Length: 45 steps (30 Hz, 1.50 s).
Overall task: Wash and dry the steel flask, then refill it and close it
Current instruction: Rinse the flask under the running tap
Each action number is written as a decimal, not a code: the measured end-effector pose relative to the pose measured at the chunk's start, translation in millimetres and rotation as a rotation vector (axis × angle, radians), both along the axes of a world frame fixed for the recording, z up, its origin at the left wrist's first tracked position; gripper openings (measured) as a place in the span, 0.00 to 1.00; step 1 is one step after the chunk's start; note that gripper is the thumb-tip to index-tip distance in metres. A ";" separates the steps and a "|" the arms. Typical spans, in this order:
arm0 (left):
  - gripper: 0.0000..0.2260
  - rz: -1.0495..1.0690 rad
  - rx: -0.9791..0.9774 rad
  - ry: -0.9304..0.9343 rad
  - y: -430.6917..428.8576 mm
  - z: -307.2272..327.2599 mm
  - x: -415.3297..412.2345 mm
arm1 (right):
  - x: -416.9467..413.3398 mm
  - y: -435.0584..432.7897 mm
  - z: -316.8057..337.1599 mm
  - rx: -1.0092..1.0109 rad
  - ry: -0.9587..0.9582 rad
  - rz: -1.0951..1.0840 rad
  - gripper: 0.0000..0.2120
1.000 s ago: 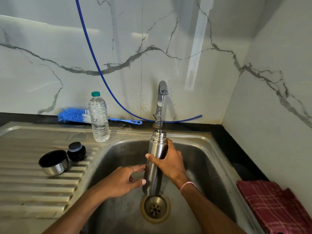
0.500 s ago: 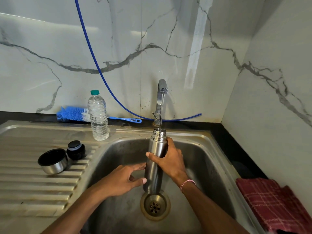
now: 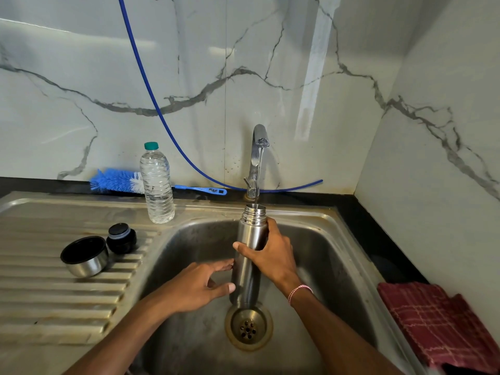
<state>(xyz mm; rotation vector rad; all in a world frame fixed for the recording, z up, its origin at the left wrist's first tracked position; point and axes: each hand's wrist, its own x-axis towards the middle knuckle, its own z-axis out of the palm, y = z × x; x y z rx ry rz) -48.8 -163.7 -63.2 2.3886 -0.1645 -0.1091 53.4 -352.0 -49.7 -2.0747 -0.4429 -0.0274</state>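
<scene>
The open steel flask stands upright over the sink basin, its mouth right under the tap. A thin stream of water runs from the tap into it. My right hand grips the flask's upper body. My left hand is beside the lower body, fingers spread, fingertips and thumb touching the flask's left side. The flask's steel cup lid and black stopper lie on the draining board at left.
A clear water bottle with a green cap stands on the sink's back rim. Behind it lie a blue bottle brush and a blue hose. A red checked cloth lies at right. The drain sits below the flask.
Both hands and the flask have hardly moved. My left hand's fingers have closed in slightly against the flask's side. Water keeps running into the mouth.
</scene>
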 end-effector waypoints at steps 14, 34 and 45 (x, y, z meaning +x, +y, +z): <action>0.31 0.005 -0.017 -0.018 -0.1 -2.3 1.0 | -1.0 -1.3 1.1 0.000 -0.016 -0.004 0.40; 0.32 -0.005 -0.015 -0.013 0.5 -2.3 0.9 | 2.0 1.1 -3.8 -0.023 -0.007 -0.010 0.43; 0.30 -0.006 -0.020 -0.015 -1.2 0.7 -1.2 | 1.2 0.2 -3.4 -0.023 -0.029 -0.003 0.42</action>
